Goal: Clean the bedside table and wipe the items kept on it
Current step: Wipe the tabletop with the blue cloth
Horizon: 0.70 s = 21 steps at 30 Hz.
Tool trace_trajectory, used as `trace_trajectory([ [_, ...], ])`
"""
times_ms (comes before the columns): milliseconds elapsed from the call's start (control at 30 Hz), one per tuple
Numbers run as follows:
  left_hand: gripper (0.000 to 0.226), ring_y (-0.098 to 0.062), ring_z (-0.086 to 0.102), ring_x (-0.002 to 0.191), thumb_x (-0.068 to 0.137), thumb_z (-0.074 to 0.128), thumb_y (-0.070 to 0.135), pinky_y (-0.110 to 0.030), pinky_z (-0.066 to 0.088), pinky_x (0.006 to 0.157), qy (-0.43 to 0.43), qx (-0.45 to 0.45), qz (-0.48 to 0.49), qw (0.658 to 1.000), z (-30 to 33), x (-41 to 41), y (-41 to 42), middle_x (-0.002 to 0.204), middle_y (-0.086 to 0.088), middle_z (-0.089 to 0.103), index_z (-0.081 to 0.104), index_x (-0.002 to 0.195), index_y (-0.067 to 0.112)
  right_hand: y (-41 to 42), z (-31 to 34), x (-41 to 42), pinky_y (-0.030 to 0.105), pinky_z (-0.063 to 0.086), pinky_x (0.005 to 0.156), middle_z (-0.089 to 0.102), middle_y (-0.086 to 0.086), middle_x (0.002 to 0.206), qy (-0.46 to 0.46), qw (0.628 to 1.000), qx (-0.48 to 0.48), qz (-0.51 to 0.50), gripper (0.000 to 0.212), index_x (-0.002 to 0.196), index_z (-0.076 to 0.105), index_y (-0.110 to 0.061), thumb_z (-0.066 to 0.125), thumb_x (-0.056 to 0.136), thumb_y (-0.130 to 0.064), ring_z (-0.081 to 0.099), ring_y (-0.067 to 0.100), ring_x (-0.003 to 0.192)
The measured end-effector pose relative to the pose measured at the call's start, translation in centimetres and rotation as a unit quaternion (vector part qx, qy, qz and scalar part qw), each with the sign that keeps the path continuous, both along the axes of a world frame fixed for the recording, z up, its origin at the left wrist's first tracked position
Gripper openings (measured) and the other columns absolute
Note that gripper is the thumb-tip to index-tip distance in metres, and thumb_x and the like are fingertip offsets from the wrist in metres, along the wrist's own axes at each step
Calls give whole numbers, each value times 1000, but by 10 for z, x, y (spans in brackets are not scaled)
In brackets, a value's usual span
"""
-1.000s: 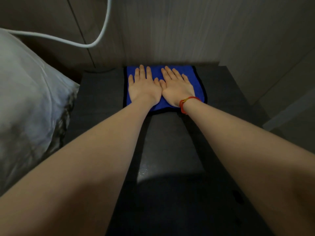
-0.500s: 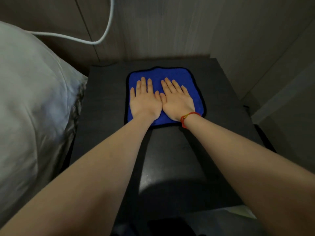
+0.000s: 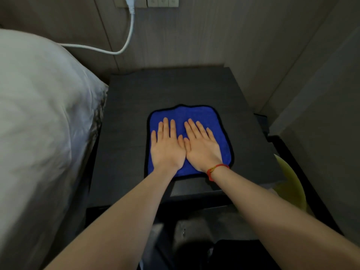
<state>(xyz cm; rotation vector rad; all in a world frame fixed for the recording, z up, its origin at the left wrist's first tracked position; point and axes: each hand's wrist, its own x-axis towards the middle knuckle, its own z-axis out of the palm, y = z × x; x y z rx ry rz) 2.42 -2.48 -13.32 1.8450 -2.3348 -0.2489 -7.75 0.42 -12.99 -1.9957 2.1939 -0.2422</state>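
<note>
Since half a second ago both my palms have slid the blue cloth (image 3: 182,115) back toward me, from the far part of the dark bedside table (image 3: 126,121) to its near edge at 6 o'clock. White bedding (image 3: 39,114) lies at 9 o'clock, with a white cable (image 3: 128,38) looping at 11 o'clock. My left hand (image 3: 167,147) lies flat on the cloth, fingers straight and close together, gripping nothing. My right hand (image 3: 202,149) presses flat beside it, thumbs touching, fingers slightly fanned, a red wristband (image 3: 216,169) at its wrist.
</note>
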Motion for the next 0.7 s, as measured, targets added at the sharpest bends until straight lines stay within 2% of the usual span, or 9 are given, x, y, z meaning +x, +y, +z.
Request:
trace_trajectory([
  [333,58,-16,-5,147,99,14,38,-35,-2,118,-3,-4,-2,1000,-3,7,48,159,-2,-7,-4,150,18,51,-2,7,33,-3,116,1,-7,158,-2,1000,-15,-12,54,148,3,-22,16,98,-37,-2,12,145],
  [700,57,-15,-6,147,99,13,38,-35,-4,118,-3,1,11,1000,-1,-9,10,159,-1,-8,-4,150,18,10,-2,-9,35,-3,116,-1,-8,158,-4,1000,-7,-8,54,148,2,-23,14,98,-39,-4,11,144],
])
